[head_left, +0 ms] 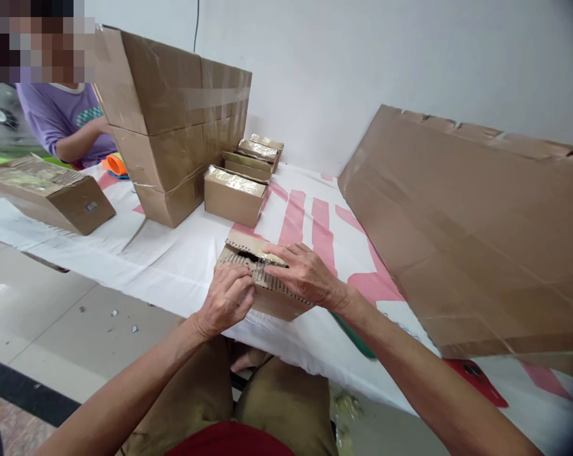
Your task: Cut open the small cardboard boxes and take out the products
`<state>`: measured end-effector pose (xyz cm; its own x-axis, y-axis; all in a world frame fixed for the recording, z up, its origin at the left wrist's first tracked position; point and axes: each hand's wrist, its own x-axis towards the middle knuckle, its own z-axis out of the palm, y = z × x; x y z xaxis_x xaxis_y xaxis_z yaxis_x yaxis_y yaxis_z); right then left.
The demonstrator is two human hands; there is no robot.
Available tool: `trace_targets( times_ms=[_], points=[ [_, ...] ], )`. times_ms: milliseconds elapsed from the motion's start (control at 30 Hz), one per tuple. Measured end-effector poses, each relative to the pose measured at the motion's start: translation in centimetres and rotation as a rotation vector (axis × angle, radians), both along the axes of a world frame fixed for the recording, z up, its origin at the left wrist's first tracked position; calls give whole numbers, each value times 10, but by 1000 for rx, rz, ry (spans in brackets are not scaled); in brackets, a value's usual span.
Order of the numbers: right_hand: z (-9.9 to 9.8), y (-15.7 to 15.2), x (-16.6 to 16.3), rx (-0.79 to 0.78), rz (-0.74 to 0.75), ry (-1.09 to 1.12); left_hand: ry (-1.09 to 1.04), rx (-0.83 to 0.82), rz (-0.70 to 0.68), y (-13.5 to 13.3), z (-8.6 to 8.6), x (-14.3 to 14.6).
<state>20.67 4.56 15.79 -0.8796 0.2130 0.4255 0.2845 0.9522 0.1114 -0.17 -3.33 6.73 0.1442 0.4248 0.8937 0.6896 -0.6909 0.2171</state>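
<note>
Lower centre, at the table (182, 266) edge: my left hand (227, 297) pinches the small box (279, 305) by its corrugated flap. My right hand (305, 275) lies flat, fingers pressed on top, probably to pin it steady. Further back, taped boxes (234, 193) queue beside the stacked cartons (172, 126), handy to reach.

1. Just below the centre of the frame, a small cardboard box (248, 246) of plain brown corrugated board lies on its base, turned at a slant to the frame.
2. Its top is not fully closed. One flap stands slightly raised at the far side, leaving a dark gap beneath it, and the ribbed fluting of the board shows along the upper face.
3. My left hand (227, 297) curls its fingers over the box's near left edge and pinches the fluted board. My right hand (305, 273) lies flat across the top on the right, fingers stretched toward the flap.
</note>
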Motion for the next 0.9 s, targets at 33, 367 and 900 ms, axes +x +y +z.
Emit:
trace_targets(
  times_ms=[33, 367, 900],
  points=[
    [-2, 1, -2, -55, -10, 60, -6, 2, 0, 0, 0, 0],
    [4, 13, -14, -1052, -340, 621, -52, -38, -12, -3, 9, 2],
    [-1, 6, -20, -1212, -336, 827, -938, -1119, -311, 16, 86, 3]
  ],
)
